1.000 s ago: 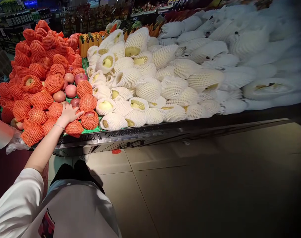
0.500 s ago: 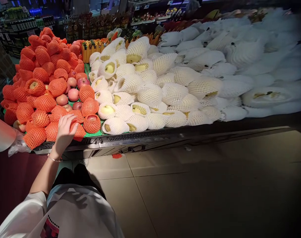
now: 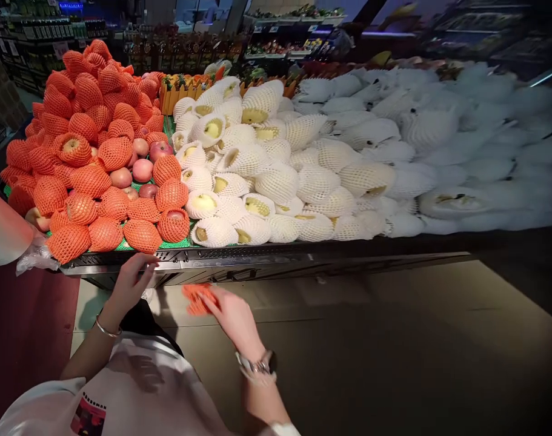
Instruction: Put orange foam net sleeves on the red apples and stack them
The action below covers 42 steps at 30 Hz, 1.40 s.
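Note:
My left hand [image 3: 131, 283] hovers just in front of the display's front edge, fingers extended and thumb apart, with nothing in it. Close above it lie apples in red-orange foam nets [image 3: 142, 235]. Over the floor to the right, my right hand [image 3: 234, 316] pinches a crumpled orange foam net [image 3: 196, 299] between thumb and fingers. No fruit shows inside that net. Several bare apples [image 3: 142, 171] sit among the netted ones on a green mat [image 3: 176, 244].
Pale fruit in white foam nets [image 3: 276, 178] fills the display to the right of the apples. A dark metal edge [image 3: 266, 254] runs along its front. At far left, a plastic bag [image 3: 37, 257] hangs by a rounded pale object [image 3: 5, 230]. Bottle shelves stand behind.
My left hand has drawn back from the netted apples to below the front edge. My right hand has come into view with the orange foam net. The view has shifted slightly.

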Tool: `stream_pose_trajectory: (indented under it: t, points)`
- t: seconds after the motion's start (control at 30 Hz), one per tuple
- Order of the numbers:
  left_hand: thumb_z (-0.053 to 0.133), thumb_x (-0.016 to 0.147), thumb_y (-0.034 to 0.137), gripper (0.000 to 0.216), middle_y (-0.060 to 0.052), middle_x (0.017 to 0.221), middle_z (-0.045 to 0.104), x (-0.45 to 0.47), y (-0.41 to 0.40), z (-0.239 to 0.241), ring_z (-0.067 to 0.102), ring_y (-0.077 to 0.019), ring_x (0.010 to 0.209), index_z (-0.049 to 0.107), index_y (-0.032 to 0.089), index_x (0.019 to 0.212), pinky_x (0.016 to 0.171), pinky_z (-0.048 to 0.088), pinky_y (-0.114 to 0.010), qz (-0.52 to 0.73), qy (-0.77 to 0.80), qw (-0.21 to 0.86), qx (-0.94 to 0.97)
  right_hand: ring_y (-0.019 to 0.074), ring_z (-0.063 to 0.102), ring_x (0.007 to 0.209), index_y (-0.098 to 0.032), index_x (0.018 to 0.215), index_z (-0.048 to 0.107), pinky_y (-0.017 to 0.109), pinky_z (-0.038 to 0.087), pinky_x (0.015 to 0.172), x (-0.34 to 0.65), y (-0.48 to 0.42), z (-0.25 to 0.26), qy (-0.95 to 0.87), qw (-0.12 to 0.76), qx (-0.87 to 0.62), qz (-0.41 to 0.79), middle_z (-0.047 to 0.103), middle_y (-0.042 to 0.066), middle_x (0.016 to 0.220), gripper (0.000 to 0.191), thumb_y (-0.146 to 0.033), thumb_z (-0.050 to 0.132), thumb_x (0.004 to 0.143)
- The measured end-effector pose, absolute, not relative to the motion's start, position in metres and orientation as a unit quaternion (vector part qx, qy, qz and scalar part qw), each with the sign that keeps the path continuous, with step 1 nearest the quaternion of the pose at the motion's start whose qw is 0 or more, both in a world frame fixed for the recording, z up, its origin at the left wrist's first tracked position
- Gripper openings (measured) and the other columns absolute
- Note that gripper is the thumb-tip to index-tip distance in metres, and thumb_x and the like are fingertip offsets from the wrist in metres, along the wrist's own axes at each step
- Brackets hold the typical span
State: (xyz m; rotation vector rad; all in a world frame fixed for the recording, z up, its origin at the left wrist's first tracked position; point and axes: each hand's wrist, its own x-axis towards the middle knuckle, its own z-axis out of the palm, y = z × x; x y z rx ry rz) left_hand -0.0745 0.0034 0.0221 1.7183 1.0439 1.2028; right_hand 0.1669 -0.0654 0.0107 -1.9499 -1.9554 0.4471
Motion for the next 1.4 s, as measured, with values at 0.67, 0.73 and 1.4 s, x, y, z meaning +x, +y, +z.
stream_pose_trajectory:
  t: [0.67,0.73,1.4]
  points:
    - [0.043,0.096,0.015,0.028,-0.009,0.112,0.064,-0.098,-0.024,0.047,0.062,-0.0182,0.107,0.054,0.023,0.119,0.09,0.054,-0.034,0.528,0.413,0.149,0.727,0.0171,0.059,0.08,-0.019,0.097,0.068,0.03,0.05,0.075,0.068,-0.01,0.031,-0.587,0.504,-0.526,0.353,0.064,0.005,0.088,0.025,-0.04,0.055,0.092]
    - [0.039,0.097,0.017,0.023,-0.008,0.104,0.066,-0.097,-0.025,0.048,0.064,-0.0175,0.099,0.056,0.021,0.112,0.084,0.055,-0.032,0.532,0.432,0.19,0.704,0.0192,0.06,0.093,-0.021,0.101,0.071,0.034,0.05,0.086,0.068,-0.01,0.03,-0.619,0.503,-0.514,0.316,0.065,0.007,0.098,0.023,-0.036,0.055,0.092]
    - [0.045,0.085,0.016,0.043,-0.014,0.115,0.063,-0.081,-0.015,-0.007,0.06,-0.0272,0.111,0.046,0.017,0.128,0.097,0.052,-0.045,0.431,0.4,0.367,0.721,0.0315,0.025,0.147,-0.035,0.153,0.013,0.051,0.045,0.107,0.051,-0.013,0.023,-0.687,0.524,-0.472,0.176,0.01,0.014,0.16,0.083,-0.038,0.064,0.088]
